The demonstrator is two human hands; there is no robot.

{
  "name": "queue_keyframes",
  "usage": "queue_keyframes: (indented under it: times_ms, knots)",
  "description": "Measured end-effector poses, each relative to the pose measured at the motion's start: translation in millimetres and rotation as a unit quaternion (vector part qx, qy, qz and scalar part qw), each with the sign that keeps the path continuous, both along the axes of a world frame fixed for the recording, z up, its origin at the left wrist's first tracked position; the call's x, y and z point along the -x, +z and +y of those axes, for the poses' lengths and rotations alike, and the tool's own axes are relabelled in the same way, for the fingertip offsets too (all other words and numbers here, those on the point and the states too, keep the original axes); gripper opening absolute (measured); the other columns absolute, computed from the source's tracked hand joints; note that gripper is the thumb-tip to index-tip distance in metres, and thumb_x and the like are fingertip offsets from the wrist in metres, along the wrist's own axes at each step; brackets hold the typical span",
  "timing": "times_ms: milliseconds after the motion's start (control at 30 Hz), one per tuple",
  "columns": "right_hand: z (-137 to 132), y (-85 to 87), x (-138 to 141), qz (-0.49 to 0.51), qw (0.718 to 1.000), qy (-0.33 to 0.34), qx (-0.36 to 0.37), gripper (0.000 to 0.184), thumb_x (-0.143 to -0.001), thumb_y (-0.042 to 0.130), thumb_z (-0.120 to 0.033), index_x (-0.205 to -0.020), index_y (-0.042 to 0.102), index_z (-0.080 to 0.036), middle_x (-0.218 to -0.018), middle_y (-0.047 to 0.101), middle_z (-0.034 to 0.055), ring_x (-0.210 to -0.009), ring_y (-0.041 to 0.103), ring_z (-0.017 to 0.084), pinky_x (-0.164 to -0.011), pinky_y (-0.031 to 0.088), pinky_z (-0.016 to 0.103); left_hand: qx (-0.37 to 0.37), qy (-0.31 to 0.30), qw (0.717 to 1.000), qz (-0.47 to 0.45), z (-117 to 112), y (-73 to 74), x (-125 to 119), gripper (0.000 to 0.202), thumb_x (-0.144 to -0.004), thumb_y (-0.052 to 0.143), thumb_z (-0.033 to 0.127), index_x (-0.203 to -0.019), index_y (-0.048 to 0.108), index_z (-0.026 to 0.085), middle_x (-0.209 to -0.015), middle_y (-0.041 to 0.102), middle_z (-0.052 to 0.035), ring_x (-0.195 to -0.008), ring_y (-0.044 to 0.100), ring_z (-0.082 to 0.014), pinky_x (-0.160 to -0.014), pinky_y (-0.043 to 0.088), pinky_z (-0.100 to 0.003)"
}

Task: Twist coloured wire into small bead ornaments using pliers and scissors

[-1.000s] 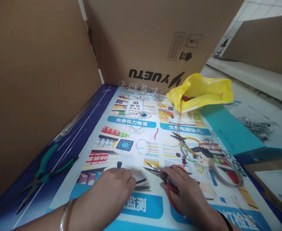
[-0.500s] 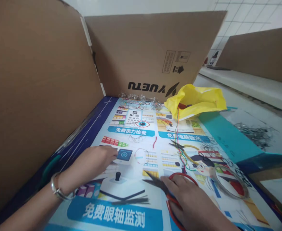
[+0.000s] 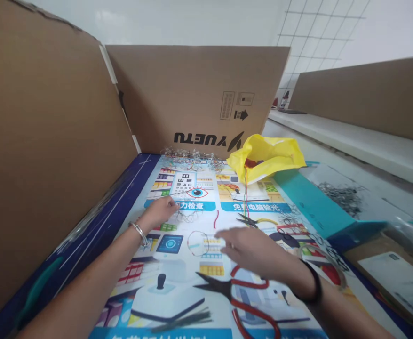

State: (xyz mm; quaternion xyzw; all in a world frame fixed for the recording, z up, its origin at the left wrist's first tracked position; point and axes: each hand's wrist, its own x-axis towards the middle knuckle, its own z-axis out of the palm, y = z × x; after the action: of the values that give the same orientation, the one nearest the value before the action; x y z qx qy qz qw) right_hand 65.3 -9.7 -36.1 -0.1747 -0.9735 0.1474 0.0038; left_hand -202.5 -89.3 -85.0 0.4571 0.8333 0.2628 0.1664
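Observation:
My left hand [image 3: 159, 212], with a silver bangle at the wrist, is over the upper left of the printed sheet. Its fingers are curled together beside a tangle of thin wire [image 3: 188, 215]; what they hold, if anything, is too small to make out. My right hand [image 3: 250, 247], a black band round its wrist, hovers at the middle with fingers stretched leftward and nothing visible in them. Below it lie red-handled scissors [image 3: 227, 288], blades apart. A thin wire ring [image 3: 188, 245] and a short red strand [image 3: 216, 219] lie between the hands. Yellow-handled pliers [image 3: 248, 221] are just beyond my right hand.
Cardboard panels [image 3: 192, 94] stand behind and on the left. At the back right sits a yellow bag [image 3: 280, 160] with coloured cords trailing out. Dark cut strips [image 3: 183, 320] lie in front. A wire heap [image 3: 340, 197] sits beyond the teal flap [image 3: 308, 202].
My right hand has let go of the scissors, which lie on the sheet, and moved forward. The left hand has reached farther forward to the wire tangle. The view has tilted up.

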Motion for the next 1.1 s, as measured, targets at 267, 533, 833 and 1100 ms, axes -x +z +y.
queue_keyframes:
  times_ms: [267, 533, 833, 1100]
  knots:
    - [65.1, -49.0, 87.6, 0.153, 0.967, -0.142, 0.145, 0.019, -0.075, 0.051, -0.021, -0.088, 0.064, -0.017, -0.071, 0.063, 0.0016, -0.067, 0.057, 0.015, -0.062, 0.04, 0.024, -0.04, 0.0, 0.997, -0.066, -4.1, -6.2, -0.6, 0.017, -0.074, 0.049, 0.033, -0.072, 0.054, 0.017, -0.055, 0.054, 0.0037, -0.043, 0.05, -0.0106, -0.044, 0.034, -0.021]
    - [63.2, -84.0, 90.2, 0.235, 0.95, -0.135, 0.152, 0.017, -0.078, 0.051, -0.025, -0.089, 0.062, -0.02, -0.071, 0.061, -0.0019, -0.065, 0.056, 0.012, -0.062, 0.042, 0.023, -0.047, 0.006, 0.989, -0.138, -10.6, -6.8, 2.0, 0.021, -0.072, 0.052, 0.038, -0.075, 0.054, 0.018, -0.047, 0.051, 0.0049, -0.04, 0.048, -0.0113, -0.037, 0.032, -0.019]
    - [59.1, -90.0, 87.9, 0.323, 0.942, -0.041, 0.078, 0.03, -0.072, 0.046, -0.003, -0.082, 0.068, -0.021, -0.085, 0.059, 0.0027, -0.077, 0.054, 0.013, -0.073, 0.044, 0.026, -0.132, 0.054, 0.98, -0.136, -14.3, -4.7, 4.5, 0.017, -0.072, 0.048, 0.03, -0.081, 0.057, 0.018, -0.06, 0.056, 0.0026, -0.054, 0.056, -0.0138, -0.046, 0.041, -0.021]
    - [53.6, -79.4, 77.4, 0.298, 0.938, 0.134, -0.114, 0.035, -0.07, 0.049, -0.003, -0.093, 0.068, -0.022, -0.1, 0.059, 0.006, -0.094, 0.044, 0.02, -0.081, 0.041, 0.035, -0.269, 0.08, 0.96, -0.009, -21.5, -10.3, 3.7, 0.022, -0.071, 0.04, 0.015, -0.077, 0.061, 0.018, -0.082, 0.061, -0.0009, -0.082, 0.057, -0.0166, -0.083, 0.043, -0.03]
